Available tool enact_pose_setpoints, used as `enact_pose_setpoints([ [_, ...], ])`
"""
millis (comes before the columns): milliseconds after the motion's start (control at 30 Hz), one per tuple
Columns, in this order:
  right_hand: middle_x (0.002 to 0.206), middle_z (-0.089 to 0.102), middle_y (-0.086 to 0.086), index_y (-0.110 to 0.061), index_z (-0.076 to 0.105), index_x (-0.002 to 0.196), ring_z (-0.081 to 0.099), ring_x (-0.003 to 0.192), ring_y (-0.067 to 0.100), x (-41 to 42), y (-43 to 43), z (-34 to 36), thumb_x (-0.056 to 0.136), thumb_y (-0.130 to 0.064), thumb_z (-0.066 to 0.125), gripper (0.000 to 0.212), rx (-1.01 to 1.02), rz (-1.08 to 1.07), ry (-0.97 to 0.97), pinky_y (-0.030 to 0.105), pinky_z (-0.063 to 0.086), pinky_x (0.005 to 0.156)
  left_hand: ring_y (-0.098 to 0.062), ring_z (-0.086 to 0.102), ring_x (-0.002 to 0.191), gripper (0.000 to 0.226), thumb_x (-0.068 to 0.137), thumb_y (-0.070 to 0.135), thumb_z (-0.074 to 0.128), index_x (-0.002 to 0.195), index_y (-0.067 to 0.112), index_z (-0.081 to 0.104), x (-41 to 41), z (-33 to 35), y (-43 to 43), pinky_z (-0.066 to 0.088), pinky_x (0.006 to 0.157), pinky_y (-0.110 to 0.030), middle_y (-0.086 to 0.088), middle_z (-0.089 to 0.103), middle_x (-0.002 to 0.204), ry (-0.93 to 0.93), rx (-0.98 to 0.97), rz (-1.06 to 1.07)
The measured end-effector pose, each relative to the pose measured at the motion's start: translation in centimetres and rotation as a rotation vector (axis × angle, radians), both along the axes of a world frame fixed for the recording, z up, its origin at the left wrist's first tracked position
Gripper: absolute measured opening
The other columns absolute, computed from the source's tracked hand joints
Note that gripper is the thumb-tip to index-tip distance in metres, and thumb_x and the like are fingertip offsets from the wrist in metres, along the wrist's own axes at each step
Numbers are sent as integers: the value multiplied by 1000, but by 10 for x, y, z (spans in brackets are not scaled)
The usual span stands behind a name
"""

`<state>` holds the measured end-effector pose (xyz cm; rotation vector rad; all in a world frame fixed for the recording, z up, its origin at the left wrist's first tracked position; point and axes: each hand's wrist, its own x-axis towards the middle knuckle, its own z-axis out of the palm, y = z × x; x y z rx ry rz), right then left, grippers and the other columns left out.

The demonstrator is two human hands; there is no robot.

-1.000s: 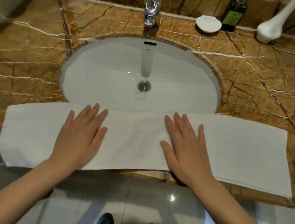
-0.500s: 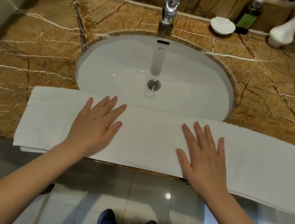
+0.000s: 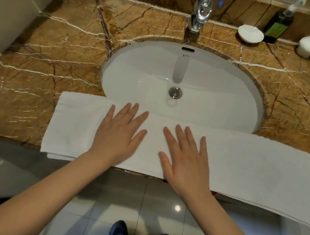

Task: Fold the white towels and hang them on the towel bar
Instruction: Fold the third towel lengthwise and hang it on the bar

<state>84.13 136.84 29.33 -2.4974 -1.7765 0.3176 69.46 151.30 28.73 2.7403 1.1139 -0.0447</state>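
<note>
A long white terry towel (image 3: 241, 167), folded into a soft flat strip, lies along the table's (image 3: 39, 68) front edge, just in front of the sink (image 3: 221, 98). Both hands, left (image 3: 117, 138) and right (image 3: 186, 160), rest on it palm-down, fingers spread flat, gripping nothing. The table is veined brown marble; the sink a smooth white oval basin.

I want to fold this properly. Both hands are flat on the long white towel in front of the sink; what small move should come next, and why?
Probably slide the left hand out to the towel's left end and bring it over to the right. The towel already lies as a flat long strip, both palms, the right hand too, rest near its middle, and neither grips an end.
</note>
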Motion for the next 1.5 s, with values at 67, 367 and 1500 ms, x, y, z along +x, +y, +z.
enact_pose_setpoints([
  [67, 159, 19, 3, -32, 13, 152, 9, 148, 22, 0, -1, 0, 95, -54, 9, 61, -4, -2, -6, 48, -1, 119, -14, 3, 147, 58, 96, 54, 5, 150, 36, 14, 0, 0, 1, -8, 116, -38, 4, 11, 160, -11, -2, -7],
  [367, 159, 18, 3, -27, 17, 152, 6, 148, 21, -26, 22, 16, 92, -53, 10, 66, 1, 44, 63, 50, -3, 118, -18, 11, 146, 52, 99, 44, 23, 148, 30, 27, -51, 9, 30, -1, 117, -39, 0, 21, 158, -104, 14, 49],
  [1500, 84, 64, 6, -15, 69, 98, 58, 68, 29, -149, 136, 24, 76, -20, 64, 23, 289, 674, -101, 28, 32, 47, -27, 65, 81, 12, 87, 15, 63, 87, 7, 72, -194, 2, 10, 50, 71, -34, -8, 69, 90, -431, 327, -103],
])
